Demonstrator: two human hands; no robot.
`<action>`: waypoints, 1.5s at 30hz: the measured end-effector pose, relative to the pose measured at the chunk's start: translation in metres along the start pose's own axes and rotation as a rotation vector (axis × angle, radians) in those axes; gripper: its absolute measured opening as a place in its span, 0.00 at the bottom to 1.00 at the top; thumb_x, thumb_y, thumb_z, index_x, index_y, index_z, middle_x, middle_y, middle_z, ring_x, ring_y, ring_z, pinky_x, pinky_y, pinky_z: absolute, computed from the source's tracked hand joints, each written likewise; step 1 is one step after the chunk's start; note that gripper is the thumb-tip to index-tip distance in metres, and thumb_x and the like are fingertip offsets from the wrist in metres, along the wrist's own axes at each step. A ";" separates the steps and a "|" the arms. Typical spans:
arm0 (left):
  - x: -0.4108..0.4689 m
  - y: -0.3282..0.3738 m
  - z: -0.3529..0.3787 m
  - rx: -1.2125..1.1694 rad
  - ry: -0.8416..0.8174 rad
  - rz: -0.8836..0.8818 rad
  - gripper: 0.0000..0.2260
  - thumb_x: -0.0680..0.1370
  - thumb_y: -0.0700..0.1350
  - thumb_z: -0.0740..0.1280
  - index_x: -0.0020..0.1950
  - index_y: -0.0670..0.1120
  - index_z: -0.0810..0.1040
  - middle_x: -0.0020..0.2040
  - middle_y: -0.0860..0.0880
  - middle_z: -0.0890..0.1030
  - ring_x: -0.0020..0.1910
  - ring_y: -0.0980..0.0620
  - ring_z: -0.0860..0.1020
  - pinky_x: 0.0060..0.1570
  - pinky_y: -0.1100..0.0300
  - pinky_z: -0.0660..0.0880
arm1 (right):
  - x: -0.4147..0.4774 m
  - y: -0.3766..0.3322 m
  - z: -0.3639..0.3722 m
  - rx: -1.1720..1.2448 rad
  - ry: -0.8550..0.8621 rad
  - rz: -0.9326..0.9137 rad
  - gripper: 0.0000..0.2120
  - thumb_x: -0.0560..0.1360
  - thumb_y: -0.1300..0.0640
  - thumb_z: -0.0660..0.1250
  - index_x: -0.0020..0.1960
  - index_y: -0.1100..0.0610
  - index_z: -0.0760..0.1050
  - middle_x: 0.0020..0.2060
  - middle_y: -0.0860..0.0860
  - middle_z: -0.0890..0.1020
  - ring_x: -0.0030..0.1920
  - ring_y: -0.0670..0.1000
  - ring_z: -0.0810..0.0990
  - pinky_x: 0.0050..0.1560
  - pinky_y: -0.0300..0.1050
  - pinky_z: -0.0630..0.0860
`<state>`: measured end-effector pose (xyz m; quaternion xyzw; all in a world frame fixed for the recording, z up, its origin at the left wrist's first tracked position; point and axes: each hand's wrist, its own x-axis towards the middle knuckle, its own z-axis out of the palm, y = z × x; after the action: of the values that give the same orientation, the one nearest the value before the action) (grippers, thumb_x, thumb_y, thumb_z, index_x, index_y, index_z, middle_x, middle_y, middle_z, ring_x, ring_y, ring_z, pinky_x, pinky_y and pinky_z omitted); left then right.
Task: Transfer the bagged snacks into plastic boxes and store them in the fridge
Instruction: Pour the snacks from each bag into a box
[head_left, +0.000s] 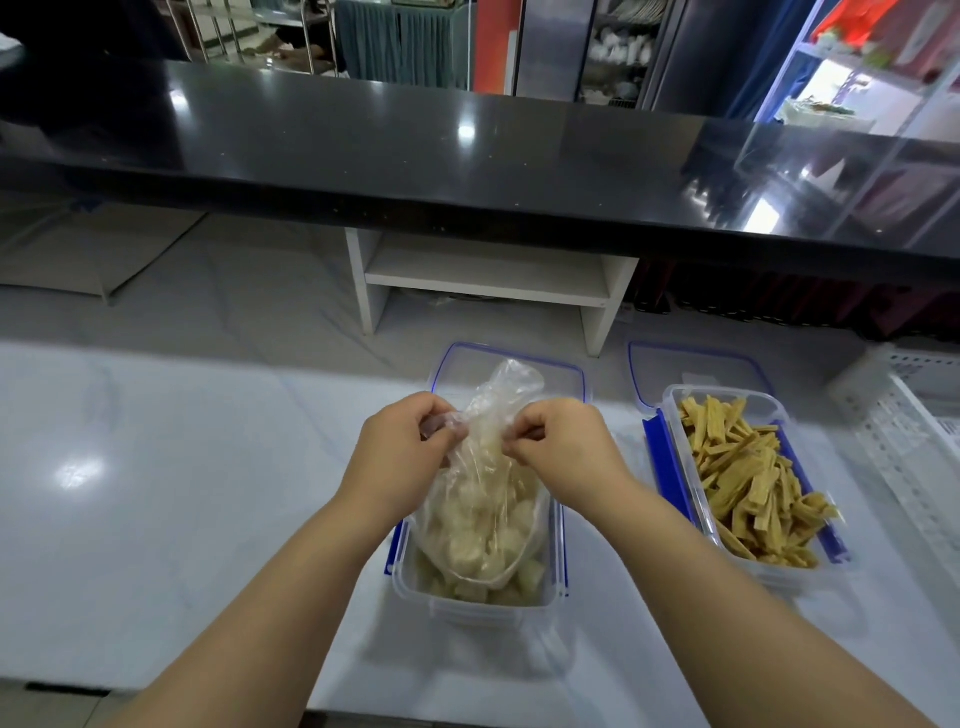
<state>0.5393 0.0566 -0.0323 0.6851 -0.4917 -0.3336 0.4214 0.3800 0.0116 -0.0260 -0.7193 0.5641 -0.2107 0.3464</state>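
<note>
White counter (156, 467), black bar top far side. My left hand (400, 457) and right hand (566, 447) pinch the clear bag's (488, 519) neck shut-fingered, bag sitting in the near box (556, 597), pale chunks partly dumped. Right box (675, 405) of yellow strips is filled; lids, fridge still pending.

2 bare forearms, left hand (400, 452), right hand (563, 449), no sleeves
</note>
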 end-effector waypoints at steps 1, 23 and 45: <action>-0.001 0.001 -0.001 -0.010 0.007 0.009 0.03 0.74 0.41 0.70 0.41 0.45 0.79 0.35 0.49 0.80 0.32 0.53 0.78 0.37 0.59 0.81 | 0.000 0.001 -0.001 0.038 0.021 -0.007 0.03 0.71 0.62 0.73 0.41 0.55 0.81 0.38 0.49 0.83 0.40 0.47 0.82 0.45 0.41 0.80; -0.007 0.021 -0.022 -0.108 0.042 0.104 0.06 0.75 0.42 0.69 0.43 0.55 0.79 0.41 0.51 0.83 0.41 0.51 0.81 0.42 0.59 0.81 | -0.008 0.003 -0.027 0.440 0.133 -0.084 0.12 0.74 0.63 0.69 0.52 0.50 0.73 0.45 0.50 0.81 0.45 0.52 0.81 0.40 0.40 0.80; -0.001 0.056 -0.007 0.140 -0.180 0.347 0.04 0.74 0.49 0.69 0.48 0.53 0.81 0.42 0.58 0.81 0.43 0.64 0.78 0.40 0.67 0.75 | -0.057 0.035 -0.075 0.382 0.661 0.055 0.09 0.73 0.62 0.70 0.38 0.52 0.75 0.33 0.48 0.78 0.35 0.52 0.77 0.41 0.57 0.80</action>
<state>0.5230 0.0502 0.0211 0.5852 -0.6601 -0.2808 0.3780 0.2889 0.0423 0.0037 -0.5196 0.6151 -0.5231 0.2795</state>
